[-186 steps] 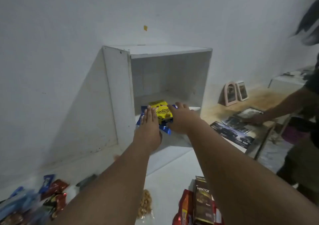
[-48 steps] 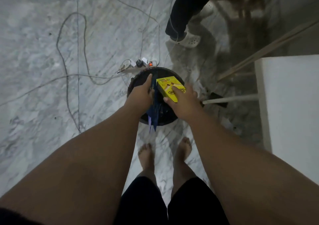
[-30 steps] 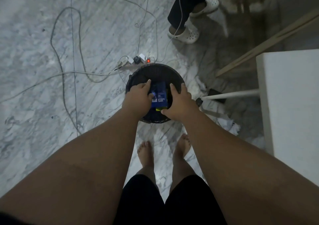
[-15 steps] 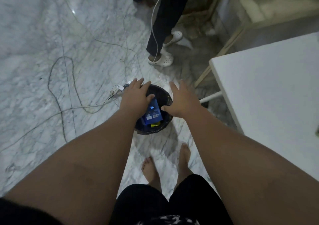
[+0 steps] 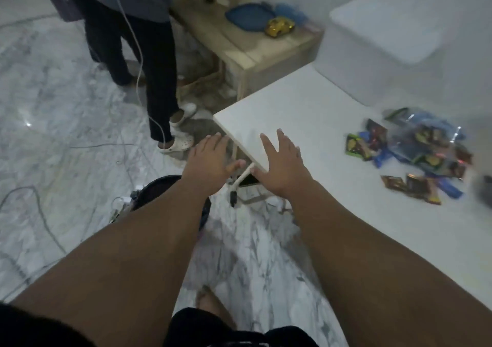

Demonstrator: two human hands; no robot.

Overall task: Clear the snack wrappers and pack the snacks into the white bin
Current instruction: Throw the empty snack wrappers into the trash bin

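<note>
While both arms reach forward over the marble floor (image 5: 66, 101), I see that the left hand (image 5: 210, 160) is empty, with its fingers spread and flat, and it hangs in the air just left of the corner of the white table (image 5: 306, 123). The right hand (image 5: 282, 163) is also empty and wide open; its palm faces down above the near left corner of the table, and I cannot tell if it touches the surface.

Below the left forearm stands the black bucket (image 5: 159, 187) on the floor, mostly hidden by the arm, so I cannot see what is inside it. Grey cables (image 5: 37, 203) lie on the floor to the left of it.

The snacks (image 5: 415, 152) lie in a loose pile on the right part of the table, well apart from both hands. They are small packets in green, blue, red and brown, and some sit under a clear plastic bag; the picture is blurred there. The white bin (image 5: 383, 43) stands at the far right end of the table, against the wall, beyond the pile.

In the far left a second person (image 5: 149, 53) in dark trousers and white clogs stands beside a wooden table (image 5: 239, 40), which carries a blue plate and a yellow toy car.
</note>
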